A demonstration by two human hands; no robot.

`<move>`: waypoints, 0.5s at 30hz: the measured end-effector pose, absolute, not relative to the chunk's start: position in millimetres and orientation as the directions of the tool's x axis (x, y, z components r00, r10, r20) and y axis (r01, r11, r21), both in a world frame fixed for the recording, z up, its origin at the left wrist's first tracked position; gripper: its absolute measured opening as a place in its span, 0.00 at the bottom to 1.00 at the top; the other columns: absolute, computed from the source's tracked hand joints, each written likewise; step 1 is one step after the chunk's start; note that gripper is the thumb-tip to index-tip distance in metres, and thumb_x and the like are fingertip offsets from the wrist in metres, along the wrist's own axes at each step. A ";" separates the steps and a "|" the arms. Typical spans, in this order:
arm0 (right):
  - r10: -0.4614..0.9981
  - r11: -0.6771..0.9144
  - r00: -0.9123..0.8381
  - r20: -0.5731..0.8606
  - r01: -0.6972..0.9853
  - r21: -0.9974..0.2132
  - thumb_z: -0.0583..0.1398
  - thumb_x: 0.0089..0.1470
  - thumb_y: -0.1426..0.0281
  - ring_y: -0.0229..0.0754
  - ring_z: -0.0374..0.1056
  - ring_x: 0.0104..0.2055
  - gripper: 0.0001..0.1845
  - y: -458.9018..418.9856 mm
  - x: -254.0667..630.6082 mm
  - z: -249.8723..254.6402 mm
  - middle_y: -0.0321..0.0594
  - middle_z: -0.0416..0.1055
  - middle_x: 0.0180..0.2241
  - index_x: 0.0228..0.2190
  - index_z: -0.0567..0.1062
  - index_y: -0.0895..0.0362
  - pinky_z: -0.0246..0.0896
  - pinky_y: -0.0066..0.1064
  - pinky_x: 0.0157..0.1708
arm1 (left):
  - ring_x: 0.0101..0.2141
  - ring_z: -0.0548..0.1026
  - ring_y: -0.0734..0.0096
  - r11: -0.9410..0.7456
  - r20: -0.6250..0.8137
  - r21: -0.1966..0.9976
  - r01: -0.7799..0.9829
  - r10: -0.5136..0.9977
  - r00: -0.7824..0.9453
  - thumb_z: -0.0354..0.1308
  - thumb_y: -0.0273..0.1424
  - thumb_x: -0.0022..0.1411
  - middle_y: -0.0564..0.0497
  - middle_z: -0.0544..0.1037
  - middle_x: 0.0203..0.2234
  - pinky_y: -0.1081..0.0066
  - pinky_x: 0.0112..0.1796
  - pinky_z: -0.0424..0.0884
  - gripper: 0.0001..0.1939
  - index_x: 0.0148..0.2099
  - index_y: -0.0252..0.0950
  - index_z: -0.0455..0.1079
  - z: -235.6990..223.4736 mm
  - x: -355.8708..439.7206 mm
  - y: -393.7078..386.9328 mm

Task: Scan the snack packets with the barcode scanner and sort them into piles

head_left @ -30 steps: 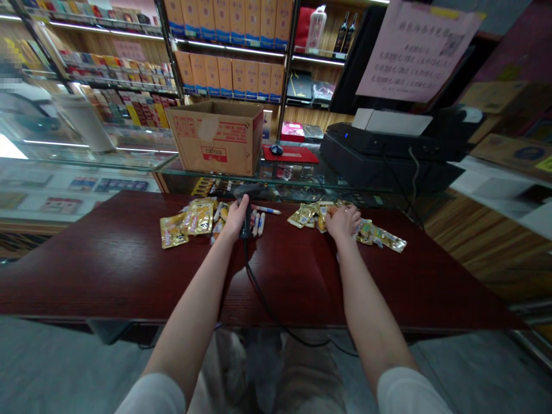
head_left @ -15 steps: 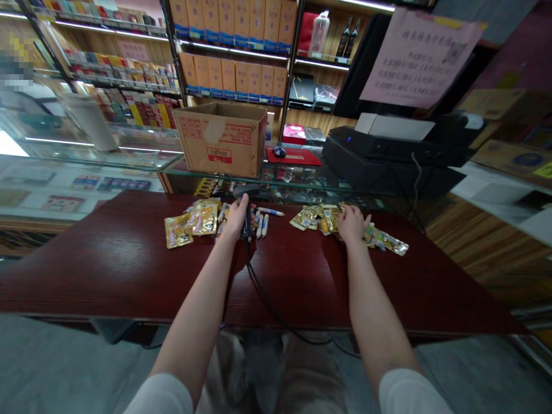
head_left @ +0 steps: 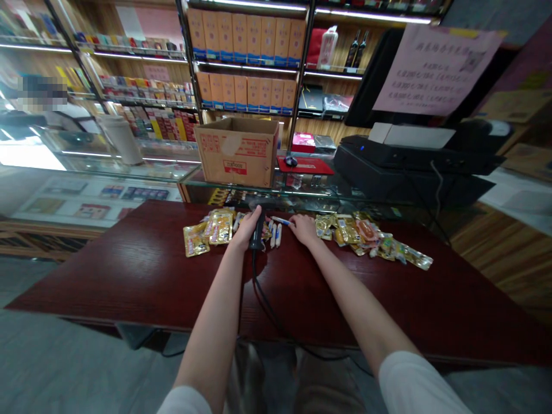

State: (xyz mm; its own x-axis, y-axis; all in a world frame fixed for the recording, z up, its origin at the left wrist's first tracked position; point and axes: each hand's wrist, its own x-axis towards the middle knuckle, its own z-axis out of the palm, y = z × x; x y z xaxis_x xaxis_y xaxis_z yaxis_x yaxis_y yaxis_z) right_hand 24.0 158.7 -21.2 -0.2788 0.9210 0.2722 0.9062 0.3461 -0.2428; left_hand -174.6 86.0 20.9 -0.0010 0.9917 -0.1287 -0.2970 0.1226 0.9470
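My left hand [head_left: 246, 229] is closed around the handle of a black barcode scanner [head_left: 257, 231], its cord trailing toward the front edge. Beside the scanner lie several slim wrapped sticks [head_left: 276, 235] with white and blue wrappers. My right hand [head_left: 303, 229] has its fingertips at the end of another blue-and-white stick [head_left: 281, 221], seemingly pinching it. Shiny gold snack packets [head_left: 221, 226] are heaped to the left of the scanner. More gold packets [head_left: 348, 230], with a reddish-brown one [head_left: 366, 231] among them, spread out to the right of my right hand.
The dark red tabletop [head_left: 172, 287] meets a glass counter [head_left: 297, 192] at its back. On the counter stand an open cardboard box [head_left: 237, 155], a mouse [head_left: 291, 161] on a red mat [head_left: 313, 166] and a black machine [head_left: 414, 158]. A person [head_left: 71, 112] is at the far left.
My right hand has left the right-hand gold packets and moved left to the blue-and-white stick. The reddish-brown packet is now uncovered. My left hand still holds the scanner, and the view has shifted slightly.
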 end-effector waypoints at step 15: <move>0.984 0.140 0.074 0.160 0.224 -0.964 0.50 0.56 0.42 0.34 0.52 0.10 0.31 125.5 97.7 -14.0 0.33 0.63 0.12 0.21 0.68 0.55 0.43 0.27 0.13 | 0.13 0.65 0.77 0.097 -0.032 0.965 -0.243 0.965 0.259 0.55 0.59 0.57 0.55 0.67 0.13 0.76 0.16 0.60 0.33 0.38 0.31 0.71 28.2 -126.1 66.5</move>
